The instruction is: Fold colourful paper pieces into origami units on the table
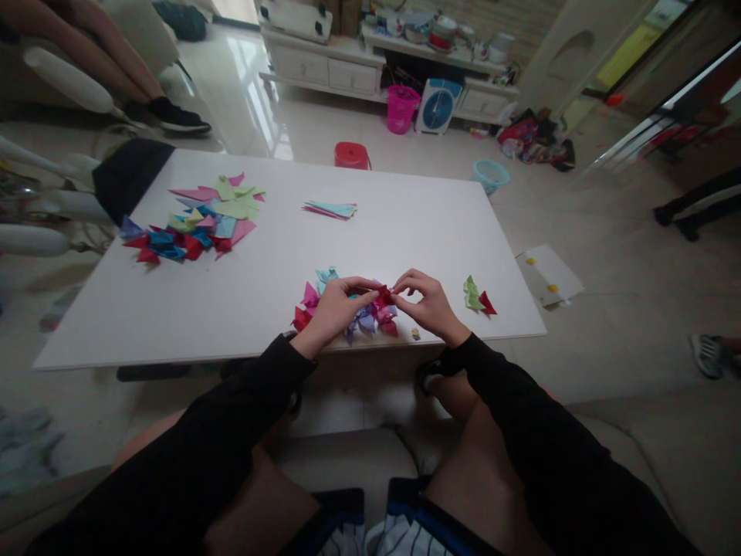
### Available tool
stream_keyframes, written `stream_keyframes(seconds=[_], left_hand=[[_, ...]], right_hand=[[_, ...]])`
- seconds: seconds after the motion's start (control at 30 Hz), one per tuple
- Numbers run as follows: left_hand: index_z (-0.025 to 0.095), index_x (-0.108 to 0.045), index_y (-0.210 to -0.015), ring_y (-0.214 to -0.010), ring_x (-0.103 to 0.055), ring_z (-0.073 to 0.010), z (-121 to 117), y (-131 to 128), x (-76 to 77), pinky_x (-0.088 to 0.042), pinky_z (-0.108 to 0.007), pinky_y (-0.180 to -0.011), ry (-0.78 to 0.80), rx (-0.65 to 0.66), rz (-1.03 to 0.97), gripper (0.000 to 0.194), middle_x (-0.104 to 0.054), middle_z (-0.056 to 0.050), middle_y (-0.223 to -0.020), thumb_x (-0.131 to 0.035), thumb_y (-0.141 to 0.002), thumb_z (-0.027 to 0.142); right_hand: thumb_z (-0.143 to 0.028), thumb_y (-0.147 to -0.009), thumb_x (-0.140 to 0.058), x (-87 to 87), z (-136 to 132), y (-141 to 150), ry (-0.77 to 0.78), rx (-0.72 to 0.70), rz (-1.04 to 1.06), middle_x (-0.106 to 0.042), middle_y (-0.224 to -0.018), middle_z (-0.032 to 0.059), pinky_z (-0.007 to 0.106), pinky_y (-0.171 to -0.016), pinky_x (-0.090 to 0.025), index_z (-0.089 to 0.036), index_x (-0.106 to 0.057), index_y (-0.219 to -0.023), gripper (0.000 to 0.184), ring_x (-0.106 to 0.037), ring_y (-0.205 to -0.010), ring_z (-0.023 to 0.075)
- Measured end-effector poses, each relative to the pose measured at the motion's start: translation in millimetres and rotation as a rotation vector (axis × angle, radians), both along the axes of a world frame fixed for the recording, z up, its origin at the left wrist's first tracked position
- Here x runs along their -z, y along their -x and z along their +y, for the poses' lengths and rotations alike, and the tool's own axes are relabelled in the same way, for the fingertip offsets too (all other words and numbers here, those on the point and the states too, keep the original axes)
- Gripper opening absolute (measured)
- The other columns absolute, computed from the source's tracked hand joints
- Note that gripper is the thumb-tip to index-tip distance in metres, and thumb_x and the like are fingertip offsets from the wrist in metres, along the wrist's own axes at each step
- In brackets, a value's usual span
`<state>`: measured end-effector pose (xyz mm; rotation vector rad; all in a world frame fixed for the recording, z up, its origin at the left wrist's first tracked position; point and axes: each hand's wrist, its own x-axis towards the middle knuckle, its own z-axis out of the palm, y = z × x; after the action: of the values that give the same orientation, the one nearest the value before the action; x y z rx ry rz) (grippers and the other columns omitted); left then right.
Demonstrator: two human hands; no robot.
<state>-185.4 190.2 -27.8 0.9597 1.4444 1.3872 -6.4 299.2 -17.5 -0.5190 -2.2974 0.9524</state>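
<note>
Both my hands meet over the near edge of the white table, pinching a small red folded-paper piece. My left hand grips it from the left with thumb and fingers. From the other side, my right hand holds it between thumb and forefinger. Beneath and around my hands lies a cluster of folded paper pieces in pink, purple, red and light blue, partly hidden by my left hand. A green folded piece and a dark red one lie to the right of my right hand.
A heap of coloured folded papers covers the left of the white table. Flat paper strips lie toward the back. Beyond stand a red stool, a blue basket and a pink bin. A person's legs show at upper left.
</note>
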Motion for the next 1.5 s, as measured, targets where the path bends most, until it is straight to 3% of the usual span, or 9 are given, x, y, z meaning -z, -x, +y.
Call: stream_keyframes(seconds=[0.13, 0.23, 0.33, 0.5, 0.73, 0.93, 1.33, 1.5], left_hand=[[0.017, -0.076, -0.098, -0.088, -0.071, -0.0207, 0, -1, -0.2, -0.057, -0.033, -0.080, 0.014, -0.073, 0.045, 0.028, -0.077, -0.010, -0.103, -0.083, -0.075, 0.032], [0.016, -0.074, -0.094, -0.088, -0.070, -0.0198, 0, 0, -1.7, -0.056, -0.032, -0.078, 0.019, -0.080, 0.042, 0.025, -0.076, -0.010, -0.105, -0.083, -0.074, 0.028], [0.017, -0.073, -0.092, -0.085, -0.069, -0.0192, 0, 2, -1.8, -0.056, -0.032, -0.078, 0.029, -0.070, 0.052, 0.022, -0.075, -0.009, -0.101, -0.081, -0.074, 0.026], [0.017, -0.073, -0.092, -0.083, -0.068, -0.0184, 1, 4, 2.8, -0.055, -0.032, -0.078, 0.031, -0.062, 0.055, 0.020, -0.075, -0.008, -0.098, -0.078, -0.075, 0.026], [0.017, -0.074, -0.092, -0.083, -0.068, -0.0185, 1, 6, 7.8, -0.054, -0.031, -0.075, 0.047, -0.060, 0.068, 0.022, -0.074, -0.009, -0.098, -0.078, -0.074, 0.028], [0.017, -0.074, -0.089, -0.083, -0.067, -0.0194, -2, 7, 0.1, -0.053, -0.032, -0.076, 0.068, -0.063, 0.087, 0.018, -0.074, -0.008, -0.094, -0.078, -0.073, 0.024], [0.016, -0.069, -0.095, -0.086, -0.067, -0.0167, -5, 14, 2.6, -0.055, -0.032, -0.081, 0.081, 0.002, 0.188, 0.017, -0.073, -0.008, -0.102, -0.068, -0.079, 0.018], [0.015, -0.068, -0.099, -0.085, -0.067, -0.0169, 2, 42, 12.5, -0.054, -0.032, -0.080, 0.097, -0.061, 0.222, 0.021, -0.073, -0.008, -0.102, -0.065, -0.078, 0.016]], right_hand=[[-0.030, -0.090, -0.070, 3.2, 43, -22, -0.147, 0.144, -0.063, -0.068, -0.086, 0.0042, 0.035, -0.072, -0.049, -0.022, -0.072, -0.080, 0.013, -0.062, -0.083, 0.0200], [-0.032, -0.085, -0.072, 8.2, 98, -68, -0.237, 0.422, -0.217, -0.066, -0.085, 0.0053, 0.038, -0.077, -0.048, -0.021, -0.074, -0.078, 0.013, -0.060, -0.082, 0.0218], [-0.031, -0.083, -0.069, 19.5, 143, -123, -0.219, 0.729, -0.462, -0.068, -0.088, 0.0094, 0.037, -0.080, -0.046, -0.016, -0.078, -0.083, 0.017, -0.059, -0.078, 0.0215], [-0.035, -0.084, -0.069, 47.6, 160, -179, -0.139, 0.964, -0.714, -0.073, -0.104, 0.0155, 0.037, -0.085, -0.044, -0.014, -0.081, -0.094, 0.026, -0.062, -0.092, 0.0257], [-0.037, -0.088, -0.066, 76.4, 161, -187, -0.172, 1.028, -0.818, -0.072, -0.110, 0.0166, 0.037, -0.082, -0.043, -0.017, -0.082, -0.101, 0.029, -0.061, -0.093, 0.0256], [-0.033, -0.086, -0.066, 86.8, 163, -188, -0.143, 0.991, -0.899, -0.074, -0.109, 0.0162, 0.035, -0.078, -0.043, -0.018, -0.083, -0.099, 0.026, -0.061, -0.091, 0.0244], [-0.039, -0.082, -0.066, 76.5, 165, -178, -0.044, 0.975, -1.082, -0.077, -0.108, 0.0157, 0.036, -0.070, -0.042, -0.022, -0.082, -0.101, 0.030, -0.068, -0.094, 0.0293], [-0.041, -0.084, -0.063, 64.1, 167, -162, -0.105, 0.955, -1.068, -0.077, -0.111, 0.0166, 0.037, -0.066, -0.039, -0.023, -0.080, -0.103, 0.031, -0.067, -0.095, 0.0298]])
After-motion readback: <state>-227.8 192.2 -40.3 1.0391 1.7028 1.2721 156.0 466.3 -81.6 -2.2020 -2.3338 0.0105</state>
